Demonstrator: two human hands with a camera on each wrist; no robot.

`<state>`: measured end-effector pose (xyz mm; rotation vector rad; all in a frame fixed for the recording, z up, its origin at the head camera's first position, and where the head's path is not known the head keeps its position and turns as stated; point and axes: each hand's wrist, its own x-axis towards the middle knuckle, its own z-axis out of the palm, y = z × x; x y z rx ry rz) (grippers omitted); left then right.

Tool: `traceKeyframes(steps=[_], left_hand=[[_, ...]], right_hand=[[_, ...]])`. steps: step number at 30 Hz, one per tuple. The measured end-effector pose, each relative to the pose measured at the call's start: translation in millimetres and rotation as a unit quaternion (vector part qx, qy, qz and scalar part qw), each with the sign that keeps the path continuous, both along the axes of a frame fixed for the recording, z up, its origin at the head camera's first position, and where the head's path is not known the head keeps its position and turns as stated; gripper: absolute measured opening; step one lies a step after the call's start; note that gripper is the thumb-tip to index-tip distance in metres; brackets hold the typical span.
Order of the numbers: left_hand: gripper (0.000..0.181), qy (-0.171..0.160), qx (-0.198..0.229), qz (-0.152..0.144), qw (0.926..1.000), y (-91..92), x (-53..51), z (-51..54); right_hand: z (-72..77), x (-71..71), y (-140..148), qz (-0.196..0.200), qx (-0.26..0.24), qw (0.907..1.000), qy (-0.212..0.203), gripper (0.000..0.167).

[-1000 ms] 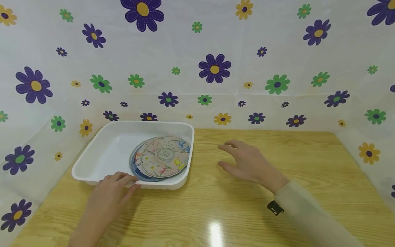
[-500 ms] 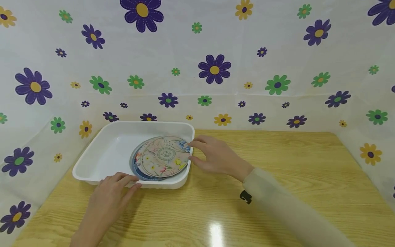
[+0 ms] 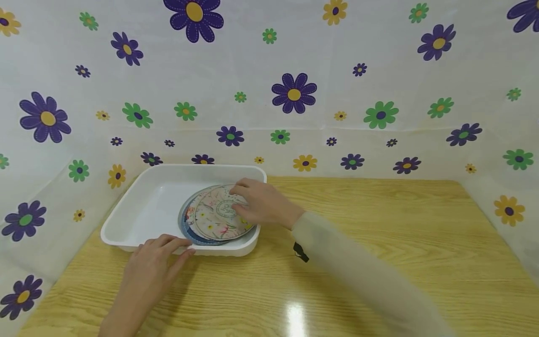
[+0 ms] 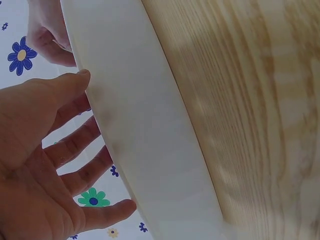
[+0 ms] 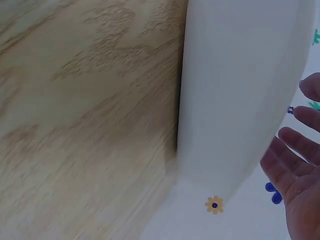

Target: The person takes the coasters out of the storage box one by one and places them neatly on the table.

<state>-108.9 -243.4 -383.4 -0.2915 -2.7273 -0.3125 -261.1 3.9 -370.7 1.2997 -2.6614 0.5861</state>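
Note:
Inside a white plastic tray [image 3: 143, 210], several flat round discs overlap at the right end. The top disc [image 3: 210, 217] has a pale floral print with a circular emblem, and a blue rim [image 3: 198, 239] shows under it. My left hand [image 3: 147, 269] holds the tray's near rim, fingers over the edge and thumb outside; the left wrist view shows the thumb [image 4: 70, 87] against the rim. My right hand [image 3: 263, 201] hovers over the right part of the top disc, fingers loosely bent. Whether its fingertips touch the disc cannot be told. The right wrist view shows nothing in its fingers [image 5: 300, 142].
The tray stands at the left of a wood-grain table [image 3: 358, 243]. A white cloth with printed flowers [image 3: 294, 93] rises behind the table and along both sides. A black band [image 3: 300, 252] hangs under my right sleeve [image 3: 345, 267].
From over the table, my right hand has moved left, past the tray's right edge, to above the discs. My left hand stays on the near rim. The tray and discs look almost unmoved.

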Motion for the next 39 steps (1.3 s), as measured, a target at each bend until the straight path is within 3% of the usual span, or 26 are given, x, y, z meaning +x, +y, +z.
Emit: traceKeyframes(steps=[4,8,15,19,25,31,39], left_hand=[[0.02,-0.011,0.002,-0.002,0.9999,3.8,-3.0,0.0],[0.018,-0.011,-0.003,0.006,0.9999,2.6,-3.5,0.5],[0.018,-0.013,-0.005,0.01,0.9999,-3.5,0.0,2.4],[0.019,-0.011,-0.003,0.005,0.9999,-3.5,-0.4,2.6],[0.017,-0.019,-0.002,0.005,0.9998,-3.3,0.5,3.8],[0.019,-0.029,0.001,0.01,0.9995,-2.5,0.8,4.8],[0.019,-0.047,-0.003,0.018,0.9987,-2.2,0.1,5.9]], right_hand=[[-5.4,-9.7,-7,-0.024,0.043,0.9981,-0.038,0.041],[-12.1,-18.5,-19,-0.054,0.099,0.9924,-0.05,0.046],[-17.0,-21.0,-47,-0.123,0.228,0.9635,-0.067,0.054],[-16.1,-18.2,-55,-0.143,0.264,0.9518,-0.061,0.058],[-20.5,-16.7,-62,-0.174,0.284,0.9416,-0.05,0.064],[-24.5,-17.4,-63,-0.188,0.275,0.9424,-0.034,0.063],[-26.3,-16.1,-63,-0.217,0.241,0.9458,0.02,0.047]])
